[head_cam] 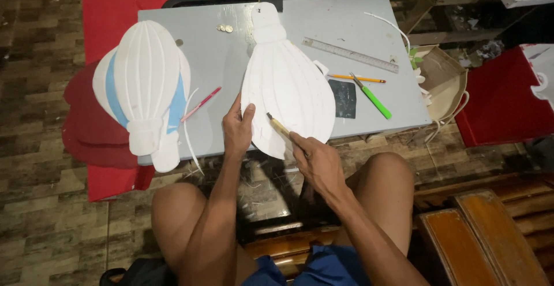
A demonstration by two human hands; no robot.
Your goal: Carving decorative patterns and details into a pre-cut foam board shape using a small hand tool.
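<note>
- White balloon-shaped foam cutout [287, 81] with scored ribs lies on the grey table [219, 61], lower edge overhanging the near side
- Left hand [238, 129] presses its left edge, fingers together
- Right hand [317, 160] grips a craft knife [278, 125], tip on the foam

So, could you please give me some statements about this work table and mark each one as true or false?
1. The right hand holds a thin tool against the white balloon-shaped cutout. True.
2. The left hand lies on the metal ruler. False: it presses the cutout's left edge.
3. A green-handled tool lies right of the cutout. True.
4. The finished balloon with blue bands lies on the floor. False: it lies on the grey table, at its left end.
</note>
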